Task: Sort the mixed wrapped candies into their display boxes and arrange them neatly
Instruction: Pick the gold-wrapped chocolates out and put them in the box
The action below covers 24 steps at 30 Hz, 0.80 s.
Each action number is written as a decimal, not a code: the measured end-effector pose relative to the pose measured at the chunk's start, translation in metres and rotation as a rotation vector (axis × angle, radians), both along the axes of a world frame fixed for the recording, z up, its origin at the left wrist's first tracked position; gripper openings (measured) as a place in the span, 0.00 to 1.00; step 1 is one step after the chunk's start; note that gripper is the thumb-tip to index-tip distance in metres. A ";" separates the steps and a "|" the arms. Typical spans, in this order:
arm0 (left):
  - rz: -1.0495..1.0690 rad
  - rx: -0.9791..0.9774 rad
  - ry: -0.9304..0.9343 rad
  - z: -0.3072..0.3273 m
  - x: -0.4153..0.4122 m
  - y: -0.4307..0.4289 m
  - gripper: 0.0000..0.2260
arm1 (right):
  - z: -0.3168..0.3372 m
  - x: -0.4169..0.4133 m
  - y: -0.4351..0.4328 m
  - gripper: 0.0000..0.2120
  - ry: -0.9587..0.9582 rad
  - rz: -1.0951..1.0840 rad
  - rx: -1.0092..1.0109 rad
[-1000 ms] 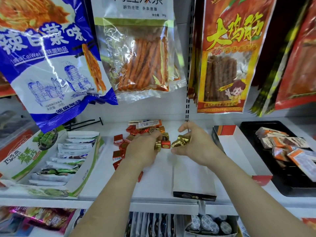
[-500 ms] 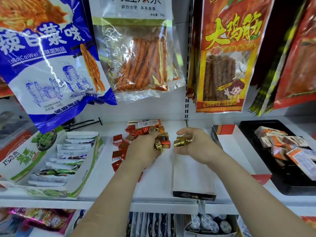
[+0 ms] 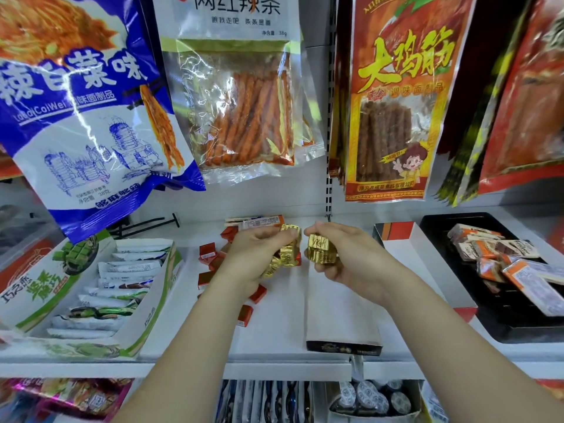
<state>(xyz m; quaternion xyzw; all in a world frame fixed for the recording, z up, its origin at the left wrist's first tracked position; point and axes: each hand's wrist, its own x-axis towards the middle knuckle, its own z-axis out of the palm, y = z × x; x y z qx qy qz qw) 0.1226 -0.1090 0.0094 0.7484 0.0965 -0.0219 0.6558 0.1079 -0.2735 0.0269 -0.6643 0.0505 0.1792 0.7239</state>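
Store shelf from above, w/ two bare arms reaching in. We see the left hand (image 3: 256,257) curled round a bunch of gold-foil candies (image 3: 287,254), several packed btwn fingers & palm. Just beside it, the right hand (image 3: 354,261) pinches a smaller gold clump (image 3: 320,250), thumb on top. Both hover above the white shelf (image 3: 274,337), over the back end of a narrow white display box (image 3: 341,325) w/ a dark front edge. Red square candies (image 3: 207,254) lie loose under & left of the left hand. Risk, as we judge it: the left clutch is overfull, so slick foil pieces could slip out & drop among the reds, re-mixing the sorts, or tumble off the shelf front.
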 end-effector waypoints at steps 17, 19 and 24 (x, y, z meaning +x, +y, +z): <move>-0.284 0.511 -0.136 0.021 -0.003 -0.148 0.10 | 0.007 -0.024 -0.146 0.06 -0.441 0.012 -1.059; -0.292 0.622 -0.146 0.019 0.001 -0.161 0.09 | -0.003 -0.027 -0.149 0.02 -0.462 0.061 -1.081; -0.333 0.920 -0.152 0.015 0.011 -0.179 0.10 | -0.015 -0.027 -0.152 0.08 -0.514 0.115 -1.251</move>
